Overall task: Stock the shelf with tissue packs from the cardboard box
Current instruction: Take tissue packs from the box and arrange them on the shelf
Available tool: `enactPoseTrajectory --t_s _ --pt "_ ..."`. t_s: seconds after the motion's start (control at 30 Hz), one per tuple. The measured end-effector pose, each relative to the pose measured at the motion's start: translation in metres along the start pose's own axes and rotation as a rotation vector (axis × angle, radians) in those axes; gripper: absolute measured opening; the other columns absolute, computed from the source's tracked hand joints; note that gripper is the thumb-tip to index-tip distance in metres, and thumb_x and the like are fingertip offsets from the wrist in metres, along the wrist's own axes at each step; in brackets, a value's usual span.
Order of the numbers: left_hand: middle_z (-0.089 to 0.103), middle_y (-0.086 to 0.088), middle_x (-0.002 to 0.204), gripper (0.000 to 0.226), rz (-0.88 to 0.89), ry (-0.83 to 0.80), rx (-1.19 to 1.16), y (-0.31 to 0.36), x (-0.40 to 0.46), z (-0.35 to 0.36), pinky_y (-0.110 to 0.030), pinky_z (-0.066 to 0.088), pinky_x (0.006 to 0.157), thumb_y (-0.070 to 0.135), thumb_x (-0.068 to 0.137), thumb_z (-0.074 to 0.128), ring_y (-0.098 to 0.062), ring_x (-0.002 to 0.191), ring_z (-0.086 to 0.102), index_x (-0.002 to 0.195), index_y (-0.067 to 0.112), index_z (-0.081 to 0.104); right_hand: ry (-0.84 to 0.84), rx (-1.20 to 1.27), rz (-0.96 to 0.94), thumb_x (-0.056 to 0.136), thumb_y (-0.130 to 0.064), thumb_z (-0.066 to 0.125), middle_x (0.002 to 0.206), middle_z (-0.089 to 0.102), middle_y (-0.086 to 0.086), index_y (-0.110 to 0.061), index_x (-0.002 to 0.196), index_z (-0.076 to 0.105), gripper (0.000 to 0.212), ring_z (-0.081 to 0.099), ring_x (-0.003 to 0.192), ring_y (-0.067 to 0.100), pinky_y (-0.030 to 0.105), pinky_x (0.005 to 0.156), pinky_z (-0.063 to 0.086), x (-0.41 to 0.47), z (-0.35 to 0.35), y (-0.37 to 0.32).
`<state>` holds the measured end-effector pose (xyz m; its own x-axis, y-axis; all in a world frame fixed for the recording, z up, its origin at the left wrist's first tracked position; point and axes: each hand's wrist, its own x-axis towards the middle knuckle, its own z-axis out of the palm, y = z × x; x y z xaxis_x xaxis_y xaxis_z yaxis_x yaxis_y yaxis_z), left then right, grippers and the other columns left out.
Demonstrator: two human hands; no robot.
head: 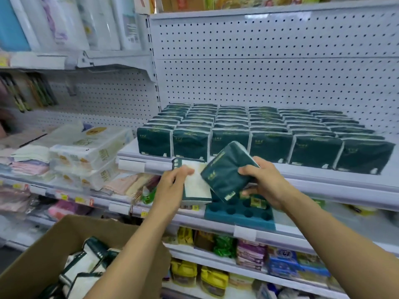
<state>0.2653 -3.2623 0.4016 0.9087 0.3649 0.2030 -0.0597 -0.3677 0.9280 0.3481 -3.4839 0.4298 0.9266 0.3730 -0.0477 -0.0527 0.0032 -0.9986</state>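
Each hand grips a tissue pack before the shelf; labels seemingly blurred.

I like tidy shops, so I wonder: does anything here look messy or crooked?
The rows of green tissue packs on the shelf stand neat. In the cardboard box, though, the packs lie jumbled at all angles. The pack in the right hand is tilted, simply mid-handling.

white wall w/ lots of small holes; left of it, more racks w/ white packs & pink cloths.
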Motion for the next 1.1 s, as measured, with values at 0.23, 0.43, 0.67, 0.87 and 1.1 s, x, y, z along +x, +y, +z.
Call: enactPoseTrajectory --t_s 0.23,0.43,0.67,0.87,1.1 --pt "0.056 0.01 0.112 0.023 0.058 -0.13 0.107 0.01 0.015 -0.003 -0.022 0.042 0.085 0.06 0.082 0.064 0.005 0.099 0.054 0.091 0.039 0.071 0.003 0.217 0.008 0.087 -0.005 0.066 0.099 0.073 0.014 -0.002 0.118 0.054 0.033 0.072 0.083 0.03 0.037 0.07 0.06 0.005 0.001 0.009" --pt "0.05 0.01 0.126 0.016 0.13 -0.111 0.298 0.009 0.034 -0.006 -0.044 0.044 0.099 0.063 0.077 0.067 -0.014 0.123 0.049 0.083 0.049 0.063 -0.017 -0.332 -0.08 0.086 -0.024 0.072 0.091 0.07 0.009 -0.011 0.095 0.068 0.016 0.067 0.08 0.028 0.041 0.074 0.055 0.004 -0.003 0.001" --pt "0.047 0.007 0.124 0.02 0.122 -0.076 0.311 0.002 0.049 -0.023 -0.047 0.049 0.093 0.038 0.09 0.067 -0.017 0.115 0.053 0.095 0.056 0.061 0.319 -0.507 -0.253 0.084 -0.026 0.076 0.075 0.06 0.025 -0.012 0.066 0.043 0.04 0.05 0.061 0.027 0.034 0.062 0.04 0.02 -0.017 -0.011" --pt "0.042 0.012 0.139 0.064 0.104 -0.144 0.169 0.003 0.054 -0.024 -0.043 0.045 0.104 0.023 0.096 0.061 -0.011 0.126 0.043 0.138 0.062 0.032 0.465 -0.585 -0.237 0.084 -0.022 0.076 0.087 0.056 -0.002 -0.018 0.099 0.049 0.031 0.059 0.084 0.022 0.038 0.077 0.051 0.052 -0.004 -0.001" --pt "0.041 0.004 0.149 0.081 -0.059 -0.158 -0.073 -0.001 0.057 -0.028 -0.046 0.053 0.096 0.02 0.092 0.067 -0.022 0.128 0.05 0.149 0.049 0.016 0.556 -0.855 -0.159 0.089 -0.038 0.069 0.085 0.057 -0.007 -0.021 0.095 0.048 0.027 0.055 0.079 0.02 0.033 0.062 0.041 0.061 0.009 0.003"
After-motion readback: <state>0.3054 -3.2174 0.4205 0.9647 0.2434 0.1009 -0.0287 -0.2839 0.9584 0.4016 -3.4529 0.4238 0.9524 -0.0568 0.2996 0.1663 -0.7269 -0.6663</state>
